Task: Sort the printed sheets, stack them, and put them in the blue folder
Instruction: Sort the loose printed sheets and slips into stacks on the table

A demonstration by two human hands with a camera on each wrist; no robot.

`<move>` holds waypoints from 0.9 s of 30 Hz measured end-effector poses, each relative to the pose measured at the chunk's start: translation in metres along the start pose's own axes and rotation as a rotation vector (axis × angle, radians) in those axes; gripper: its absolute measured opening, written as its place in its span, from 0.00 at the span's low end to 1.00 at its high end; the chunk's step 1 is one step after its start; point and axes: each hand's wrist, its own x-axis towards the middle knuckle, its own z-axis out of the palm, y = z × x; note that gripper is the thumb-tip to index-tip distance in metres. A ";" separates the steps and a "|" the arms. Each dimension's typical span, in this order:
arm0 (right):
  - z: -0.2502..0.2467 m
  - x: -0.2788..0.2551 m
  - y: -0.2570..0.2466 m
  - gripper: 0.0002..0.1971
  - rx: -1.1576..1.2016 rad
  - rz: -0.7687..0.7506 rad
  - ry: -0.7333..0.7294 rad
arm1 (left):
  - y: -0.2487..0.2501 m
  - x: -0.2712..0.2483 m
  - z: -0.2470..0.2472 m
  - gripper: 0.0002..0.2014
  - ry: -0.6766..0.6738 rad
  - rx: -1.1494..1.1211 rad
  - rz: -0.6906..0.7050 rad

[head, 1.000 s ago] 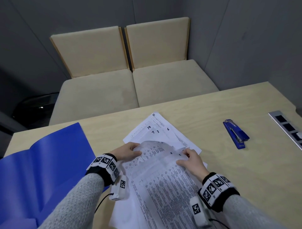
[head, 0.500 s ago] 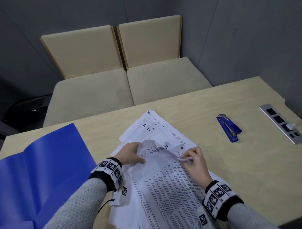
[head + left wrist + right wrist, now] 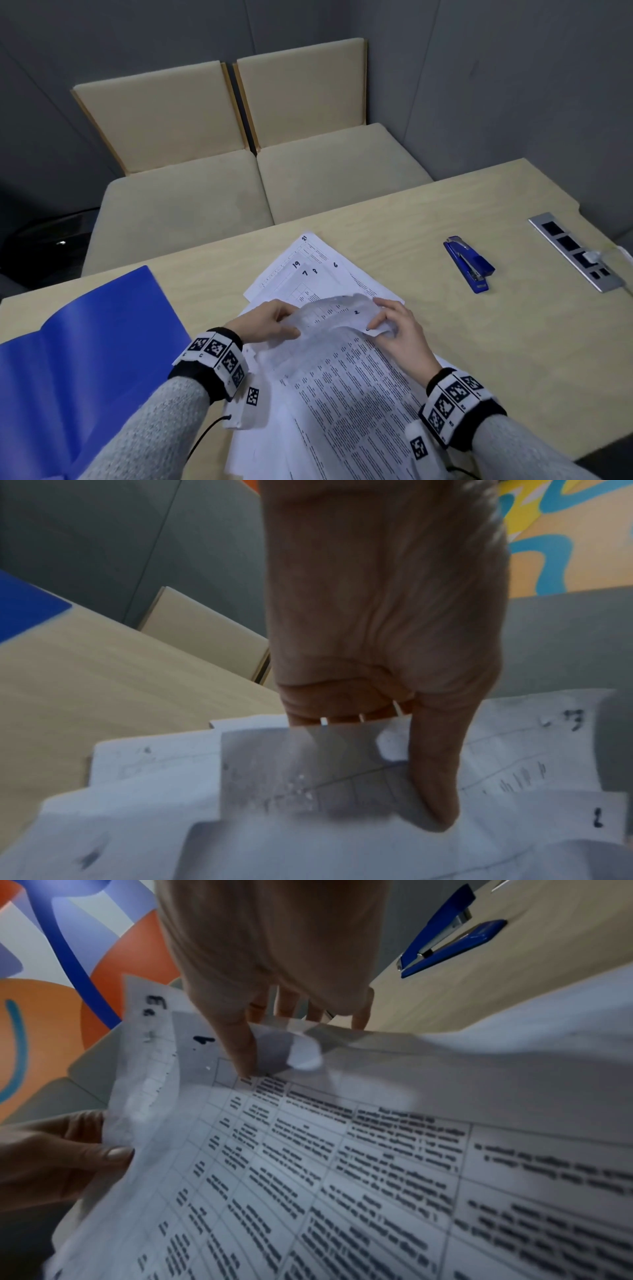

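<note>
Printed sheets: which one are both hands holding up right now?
The curled sheet marked 2, pinched by the left hand and right hand; the sheets numbered 19, 7, 8 and 6 lie flat behind.

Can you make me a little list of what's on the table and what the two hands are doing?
table: light wood
blue folder: lies open, at the left
printed sheets: loose pile in the middle, numbers handwritten on corners
left hand: pinches the lifted top edges of the sheets
right hand: thumb and fingers pinch a lifted sheet corner
stapler: blue, to the right, apart from the sheets
socket strip: silver, far right edge
sheets in folder: none yet
</note>
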 end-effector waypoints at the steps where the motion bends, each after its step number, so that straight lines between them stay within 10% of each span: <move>1: 0.000 0.001 -0.003 0.10 0.042 0.010 0.001 | 0.002 0.001 0.000 0.07 -0.011 -0.003 0.010; 6: -0.009 -0.001 -0.009 0.09 0.159 0.050 -0.044 | 0.027 0.003 0.004 0.21 -0.210 -0.113 -0.050; 9: -0.022 -0.007 0.002 0.11 0.186 0.035 -0.081 | 0.039 0.017 0.013 0.29 -0.074 -0.351 -0.265; 14: -0.039 -0.017 0.021 0.23 0.305 0.109 -0.072 | 0.039 0.042 0.028 0.06 -0.022 0.164 -0.226; 17: -0.047 -0.020 0.027 0.33 0.384 0.180 -0.148 | 0.039 0.048 0.034 0.13 -0.077 0.199 -0.229; 21: -0.050 -0.017 0.024 0.07 0.329 0.186 -0.266 | 0.036 0.046 0.044 0.23 -0.012 0.226 -0.163; 27: -0.046 -0.006 0.011 0.07 0.247 0.169 -0.293 | 0.031 0.030 0.029 0.17 0.172 0.120 -0.081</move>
